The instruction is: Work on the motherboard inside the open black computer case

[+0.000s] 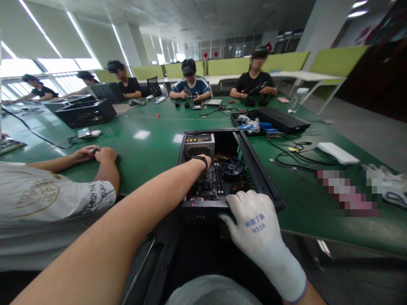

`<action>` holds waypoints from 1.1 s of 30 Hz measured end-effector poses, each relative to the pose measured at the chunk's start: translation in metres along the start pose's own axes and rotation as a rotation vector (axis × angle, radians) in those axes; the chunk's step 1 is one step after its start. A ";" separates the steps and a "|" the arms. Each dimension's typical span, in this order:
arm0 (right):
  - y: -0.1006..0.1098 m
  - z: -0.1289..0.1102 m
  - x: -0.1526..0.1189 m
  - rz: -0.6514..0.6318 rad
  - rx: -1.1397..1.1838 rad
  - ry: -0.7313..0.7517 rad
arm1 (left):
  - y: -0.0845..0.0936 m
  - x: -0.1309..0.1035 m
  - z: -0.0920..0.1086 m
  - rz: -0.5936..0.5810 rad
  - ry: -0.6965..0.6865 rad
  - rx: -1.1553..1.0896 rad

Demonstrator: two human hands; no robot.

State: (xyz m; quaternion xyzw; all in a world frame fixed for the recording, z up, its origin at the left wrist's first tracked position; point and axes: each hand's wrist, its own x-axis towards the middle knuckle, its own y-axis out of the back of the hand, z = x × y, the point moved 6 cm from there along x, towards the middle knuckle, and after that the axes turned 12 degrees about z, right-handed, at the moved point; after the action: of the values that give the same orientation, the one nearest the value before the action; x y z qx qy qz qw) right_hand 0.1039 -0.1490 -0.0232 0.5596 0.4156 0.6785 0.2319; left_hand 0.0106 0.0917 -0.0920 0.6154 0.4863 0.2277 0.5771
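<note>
An open computer case [267, 180] lies on its side at the near edge of the green table [143, 123]. Inside it are a power supply [200, 146], a motherboard [206, 184] and a round black cooling fan [232, 168]. My bare left hand [207, 160], with a black band at the wrist, reaches down into the case beside the power supply; its fingers are hidden there. In a white glove, my right hand [252, 216] grips the case's near rim, thumb on the outer side and fingers over the top.
Left of me a co-worker's hands [98, 153] hold something small. Right of the case lie black cables [282, 159], a white box-like object [337, 153] and gloves [389, 182]. Behind it is a black tray of tools [249, 123]. Other people sit across the table.
</note>
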 end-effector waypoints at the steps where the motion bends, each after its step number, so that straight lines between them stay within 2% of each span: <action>1: 0.000 0.000 0.000 -0.001 -0.001 0.000 | 0.000 0.000 0.000 0.002 -0.002 -0.005; 11: -0.001 0.001 -0.001 -0.021 -0.008 -0.003 | 0.012 -0.012 0.005 0.024 -0.013 -0.011; 25: 0.000 -0.001 0.001 -0.008 -0.021 0.004 | 0.008 -0.008 0.004 0.023 -0.001 -0.006; 33: -0.001 -0.001 0.001 -0.008 -0.018 0.013 | 0.013 -0.015 0.005 0.035 0.008 -0.015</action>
State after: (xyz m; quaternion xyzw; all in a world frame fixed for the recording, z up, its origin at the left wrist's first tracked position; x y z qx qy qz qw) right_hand 0.1027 -0.1479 -0.0230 0.5512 0.4131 0.6851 0.2370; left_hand 0.0126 0.0782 -0.0763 0.6188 0.4758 0.2439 0.5756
